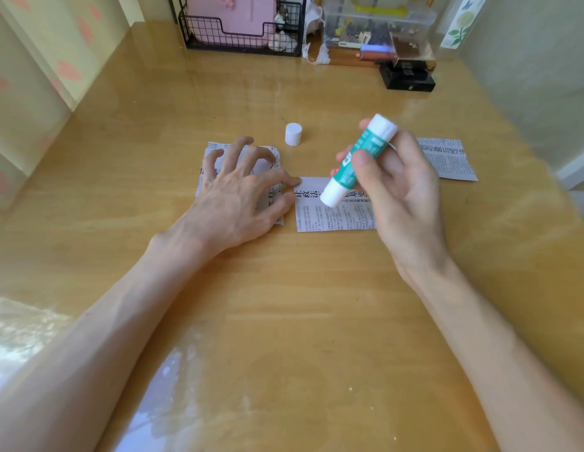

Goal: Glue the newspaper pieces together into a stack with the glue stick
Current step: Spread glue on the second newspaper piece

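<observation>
Newspaper pieces are lying in three spots on the tabletop [284, 305]. The left hand [238, 187] is resting on the stack of pieces [209, 158] at the left, its fingers [248, 143] spread wide and arched, tips pressing the top sheet. Its index fingertip is reaching the left edge of the middle piece [329, 216]. The right hand [395, 190] is gripping the glue stick [359, 159], thumb and fingers curling round its green barrel. The stick is tilting, its lower white end pointing down over the middle piece; whether it is touching the paper I cannot tell. The white cap [293, 134] is standing upright behind the papers, between the hands. A third piece [450, 161] is lying apart at the right. A wire basket [241, 34] and a clear plastic box [378, 21] are sitting at the far edge.
</observation>
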